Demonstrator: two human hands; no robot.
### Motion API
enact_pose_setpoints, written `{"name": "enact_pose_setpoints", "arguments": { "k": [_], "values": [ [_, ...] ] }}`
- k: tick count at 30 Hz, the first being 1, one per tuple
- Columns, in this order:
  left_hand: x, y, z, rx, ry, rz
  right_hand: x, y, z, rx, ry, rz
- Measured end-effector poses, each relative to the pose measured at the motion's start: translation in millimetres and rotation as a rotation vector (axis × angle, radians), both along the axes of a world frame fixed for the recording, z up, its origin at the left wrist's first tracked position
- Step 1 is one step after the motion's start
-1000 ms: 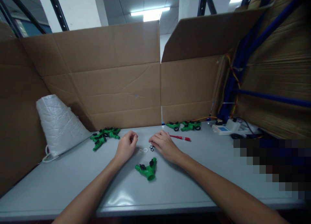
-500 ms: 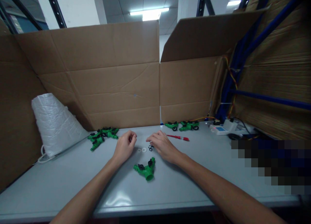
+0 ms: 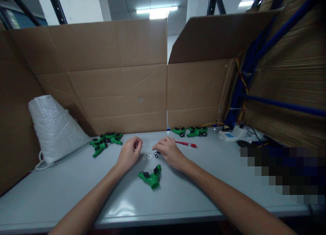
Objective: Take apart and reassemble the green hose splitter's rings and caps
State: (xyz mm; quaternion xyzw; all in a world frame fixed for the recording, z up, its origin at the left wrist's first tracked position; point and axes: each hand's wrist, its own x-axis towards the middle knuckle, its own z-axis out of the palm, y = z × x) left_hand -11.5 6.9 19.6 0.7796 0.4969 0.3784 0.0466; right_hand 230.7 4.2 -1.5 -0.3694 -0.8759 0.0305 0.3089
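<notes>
My left hand [image 3: 130,151] is raised over the table with its fingers curled and thumb drawn in. Anything in that pinch is too small or hidden to make out. My right hand [image 3: 168,150] arches palm-down beside several small black rings [image 3: 156,155], its fingers bent and close together, the tips partly hidden. Between the hands lie two white rings [image 3: 149,157]. Nearer to me, a green Y-shaped hose splitter [image 3: 151,178] with black valve levers rests on the table, touched by neither hand.
More green splitters lie at the back left [image 3: 105,141] and back right [image 3: 196,131]. A red screwdriver-like tool [image 3: 187,144] is behind my right hand. A white padded bag [image 3: 57,129] stands left. Cardboard walls [image 3: 114,82] enclose the table; a power strip [image 3: 236,134] sits right.
The view has shifted slightly, so most table items appear a little further left. Both hands keep nearly the same pose, with the left fingers moving only slightly.
</notes>
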Motion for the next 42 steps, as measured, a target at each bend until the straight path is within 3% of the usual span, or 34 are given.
{"name": "enact_pose_setpoints", "arguments": {
  "k": [23, 42],
  "values": [
    [-2.0, 1.1, 1.6, 0.008, 0.006, 0.001, -0.8, 0.3, 3.1, 0.02, 0.099, -0.075],
    [-2.3, 2.6, 1.7, 0.003, -0.004, -0.001, -3.7, -1.7, 0.1, -0.001, 0.069, -0.045]
  ]
}}
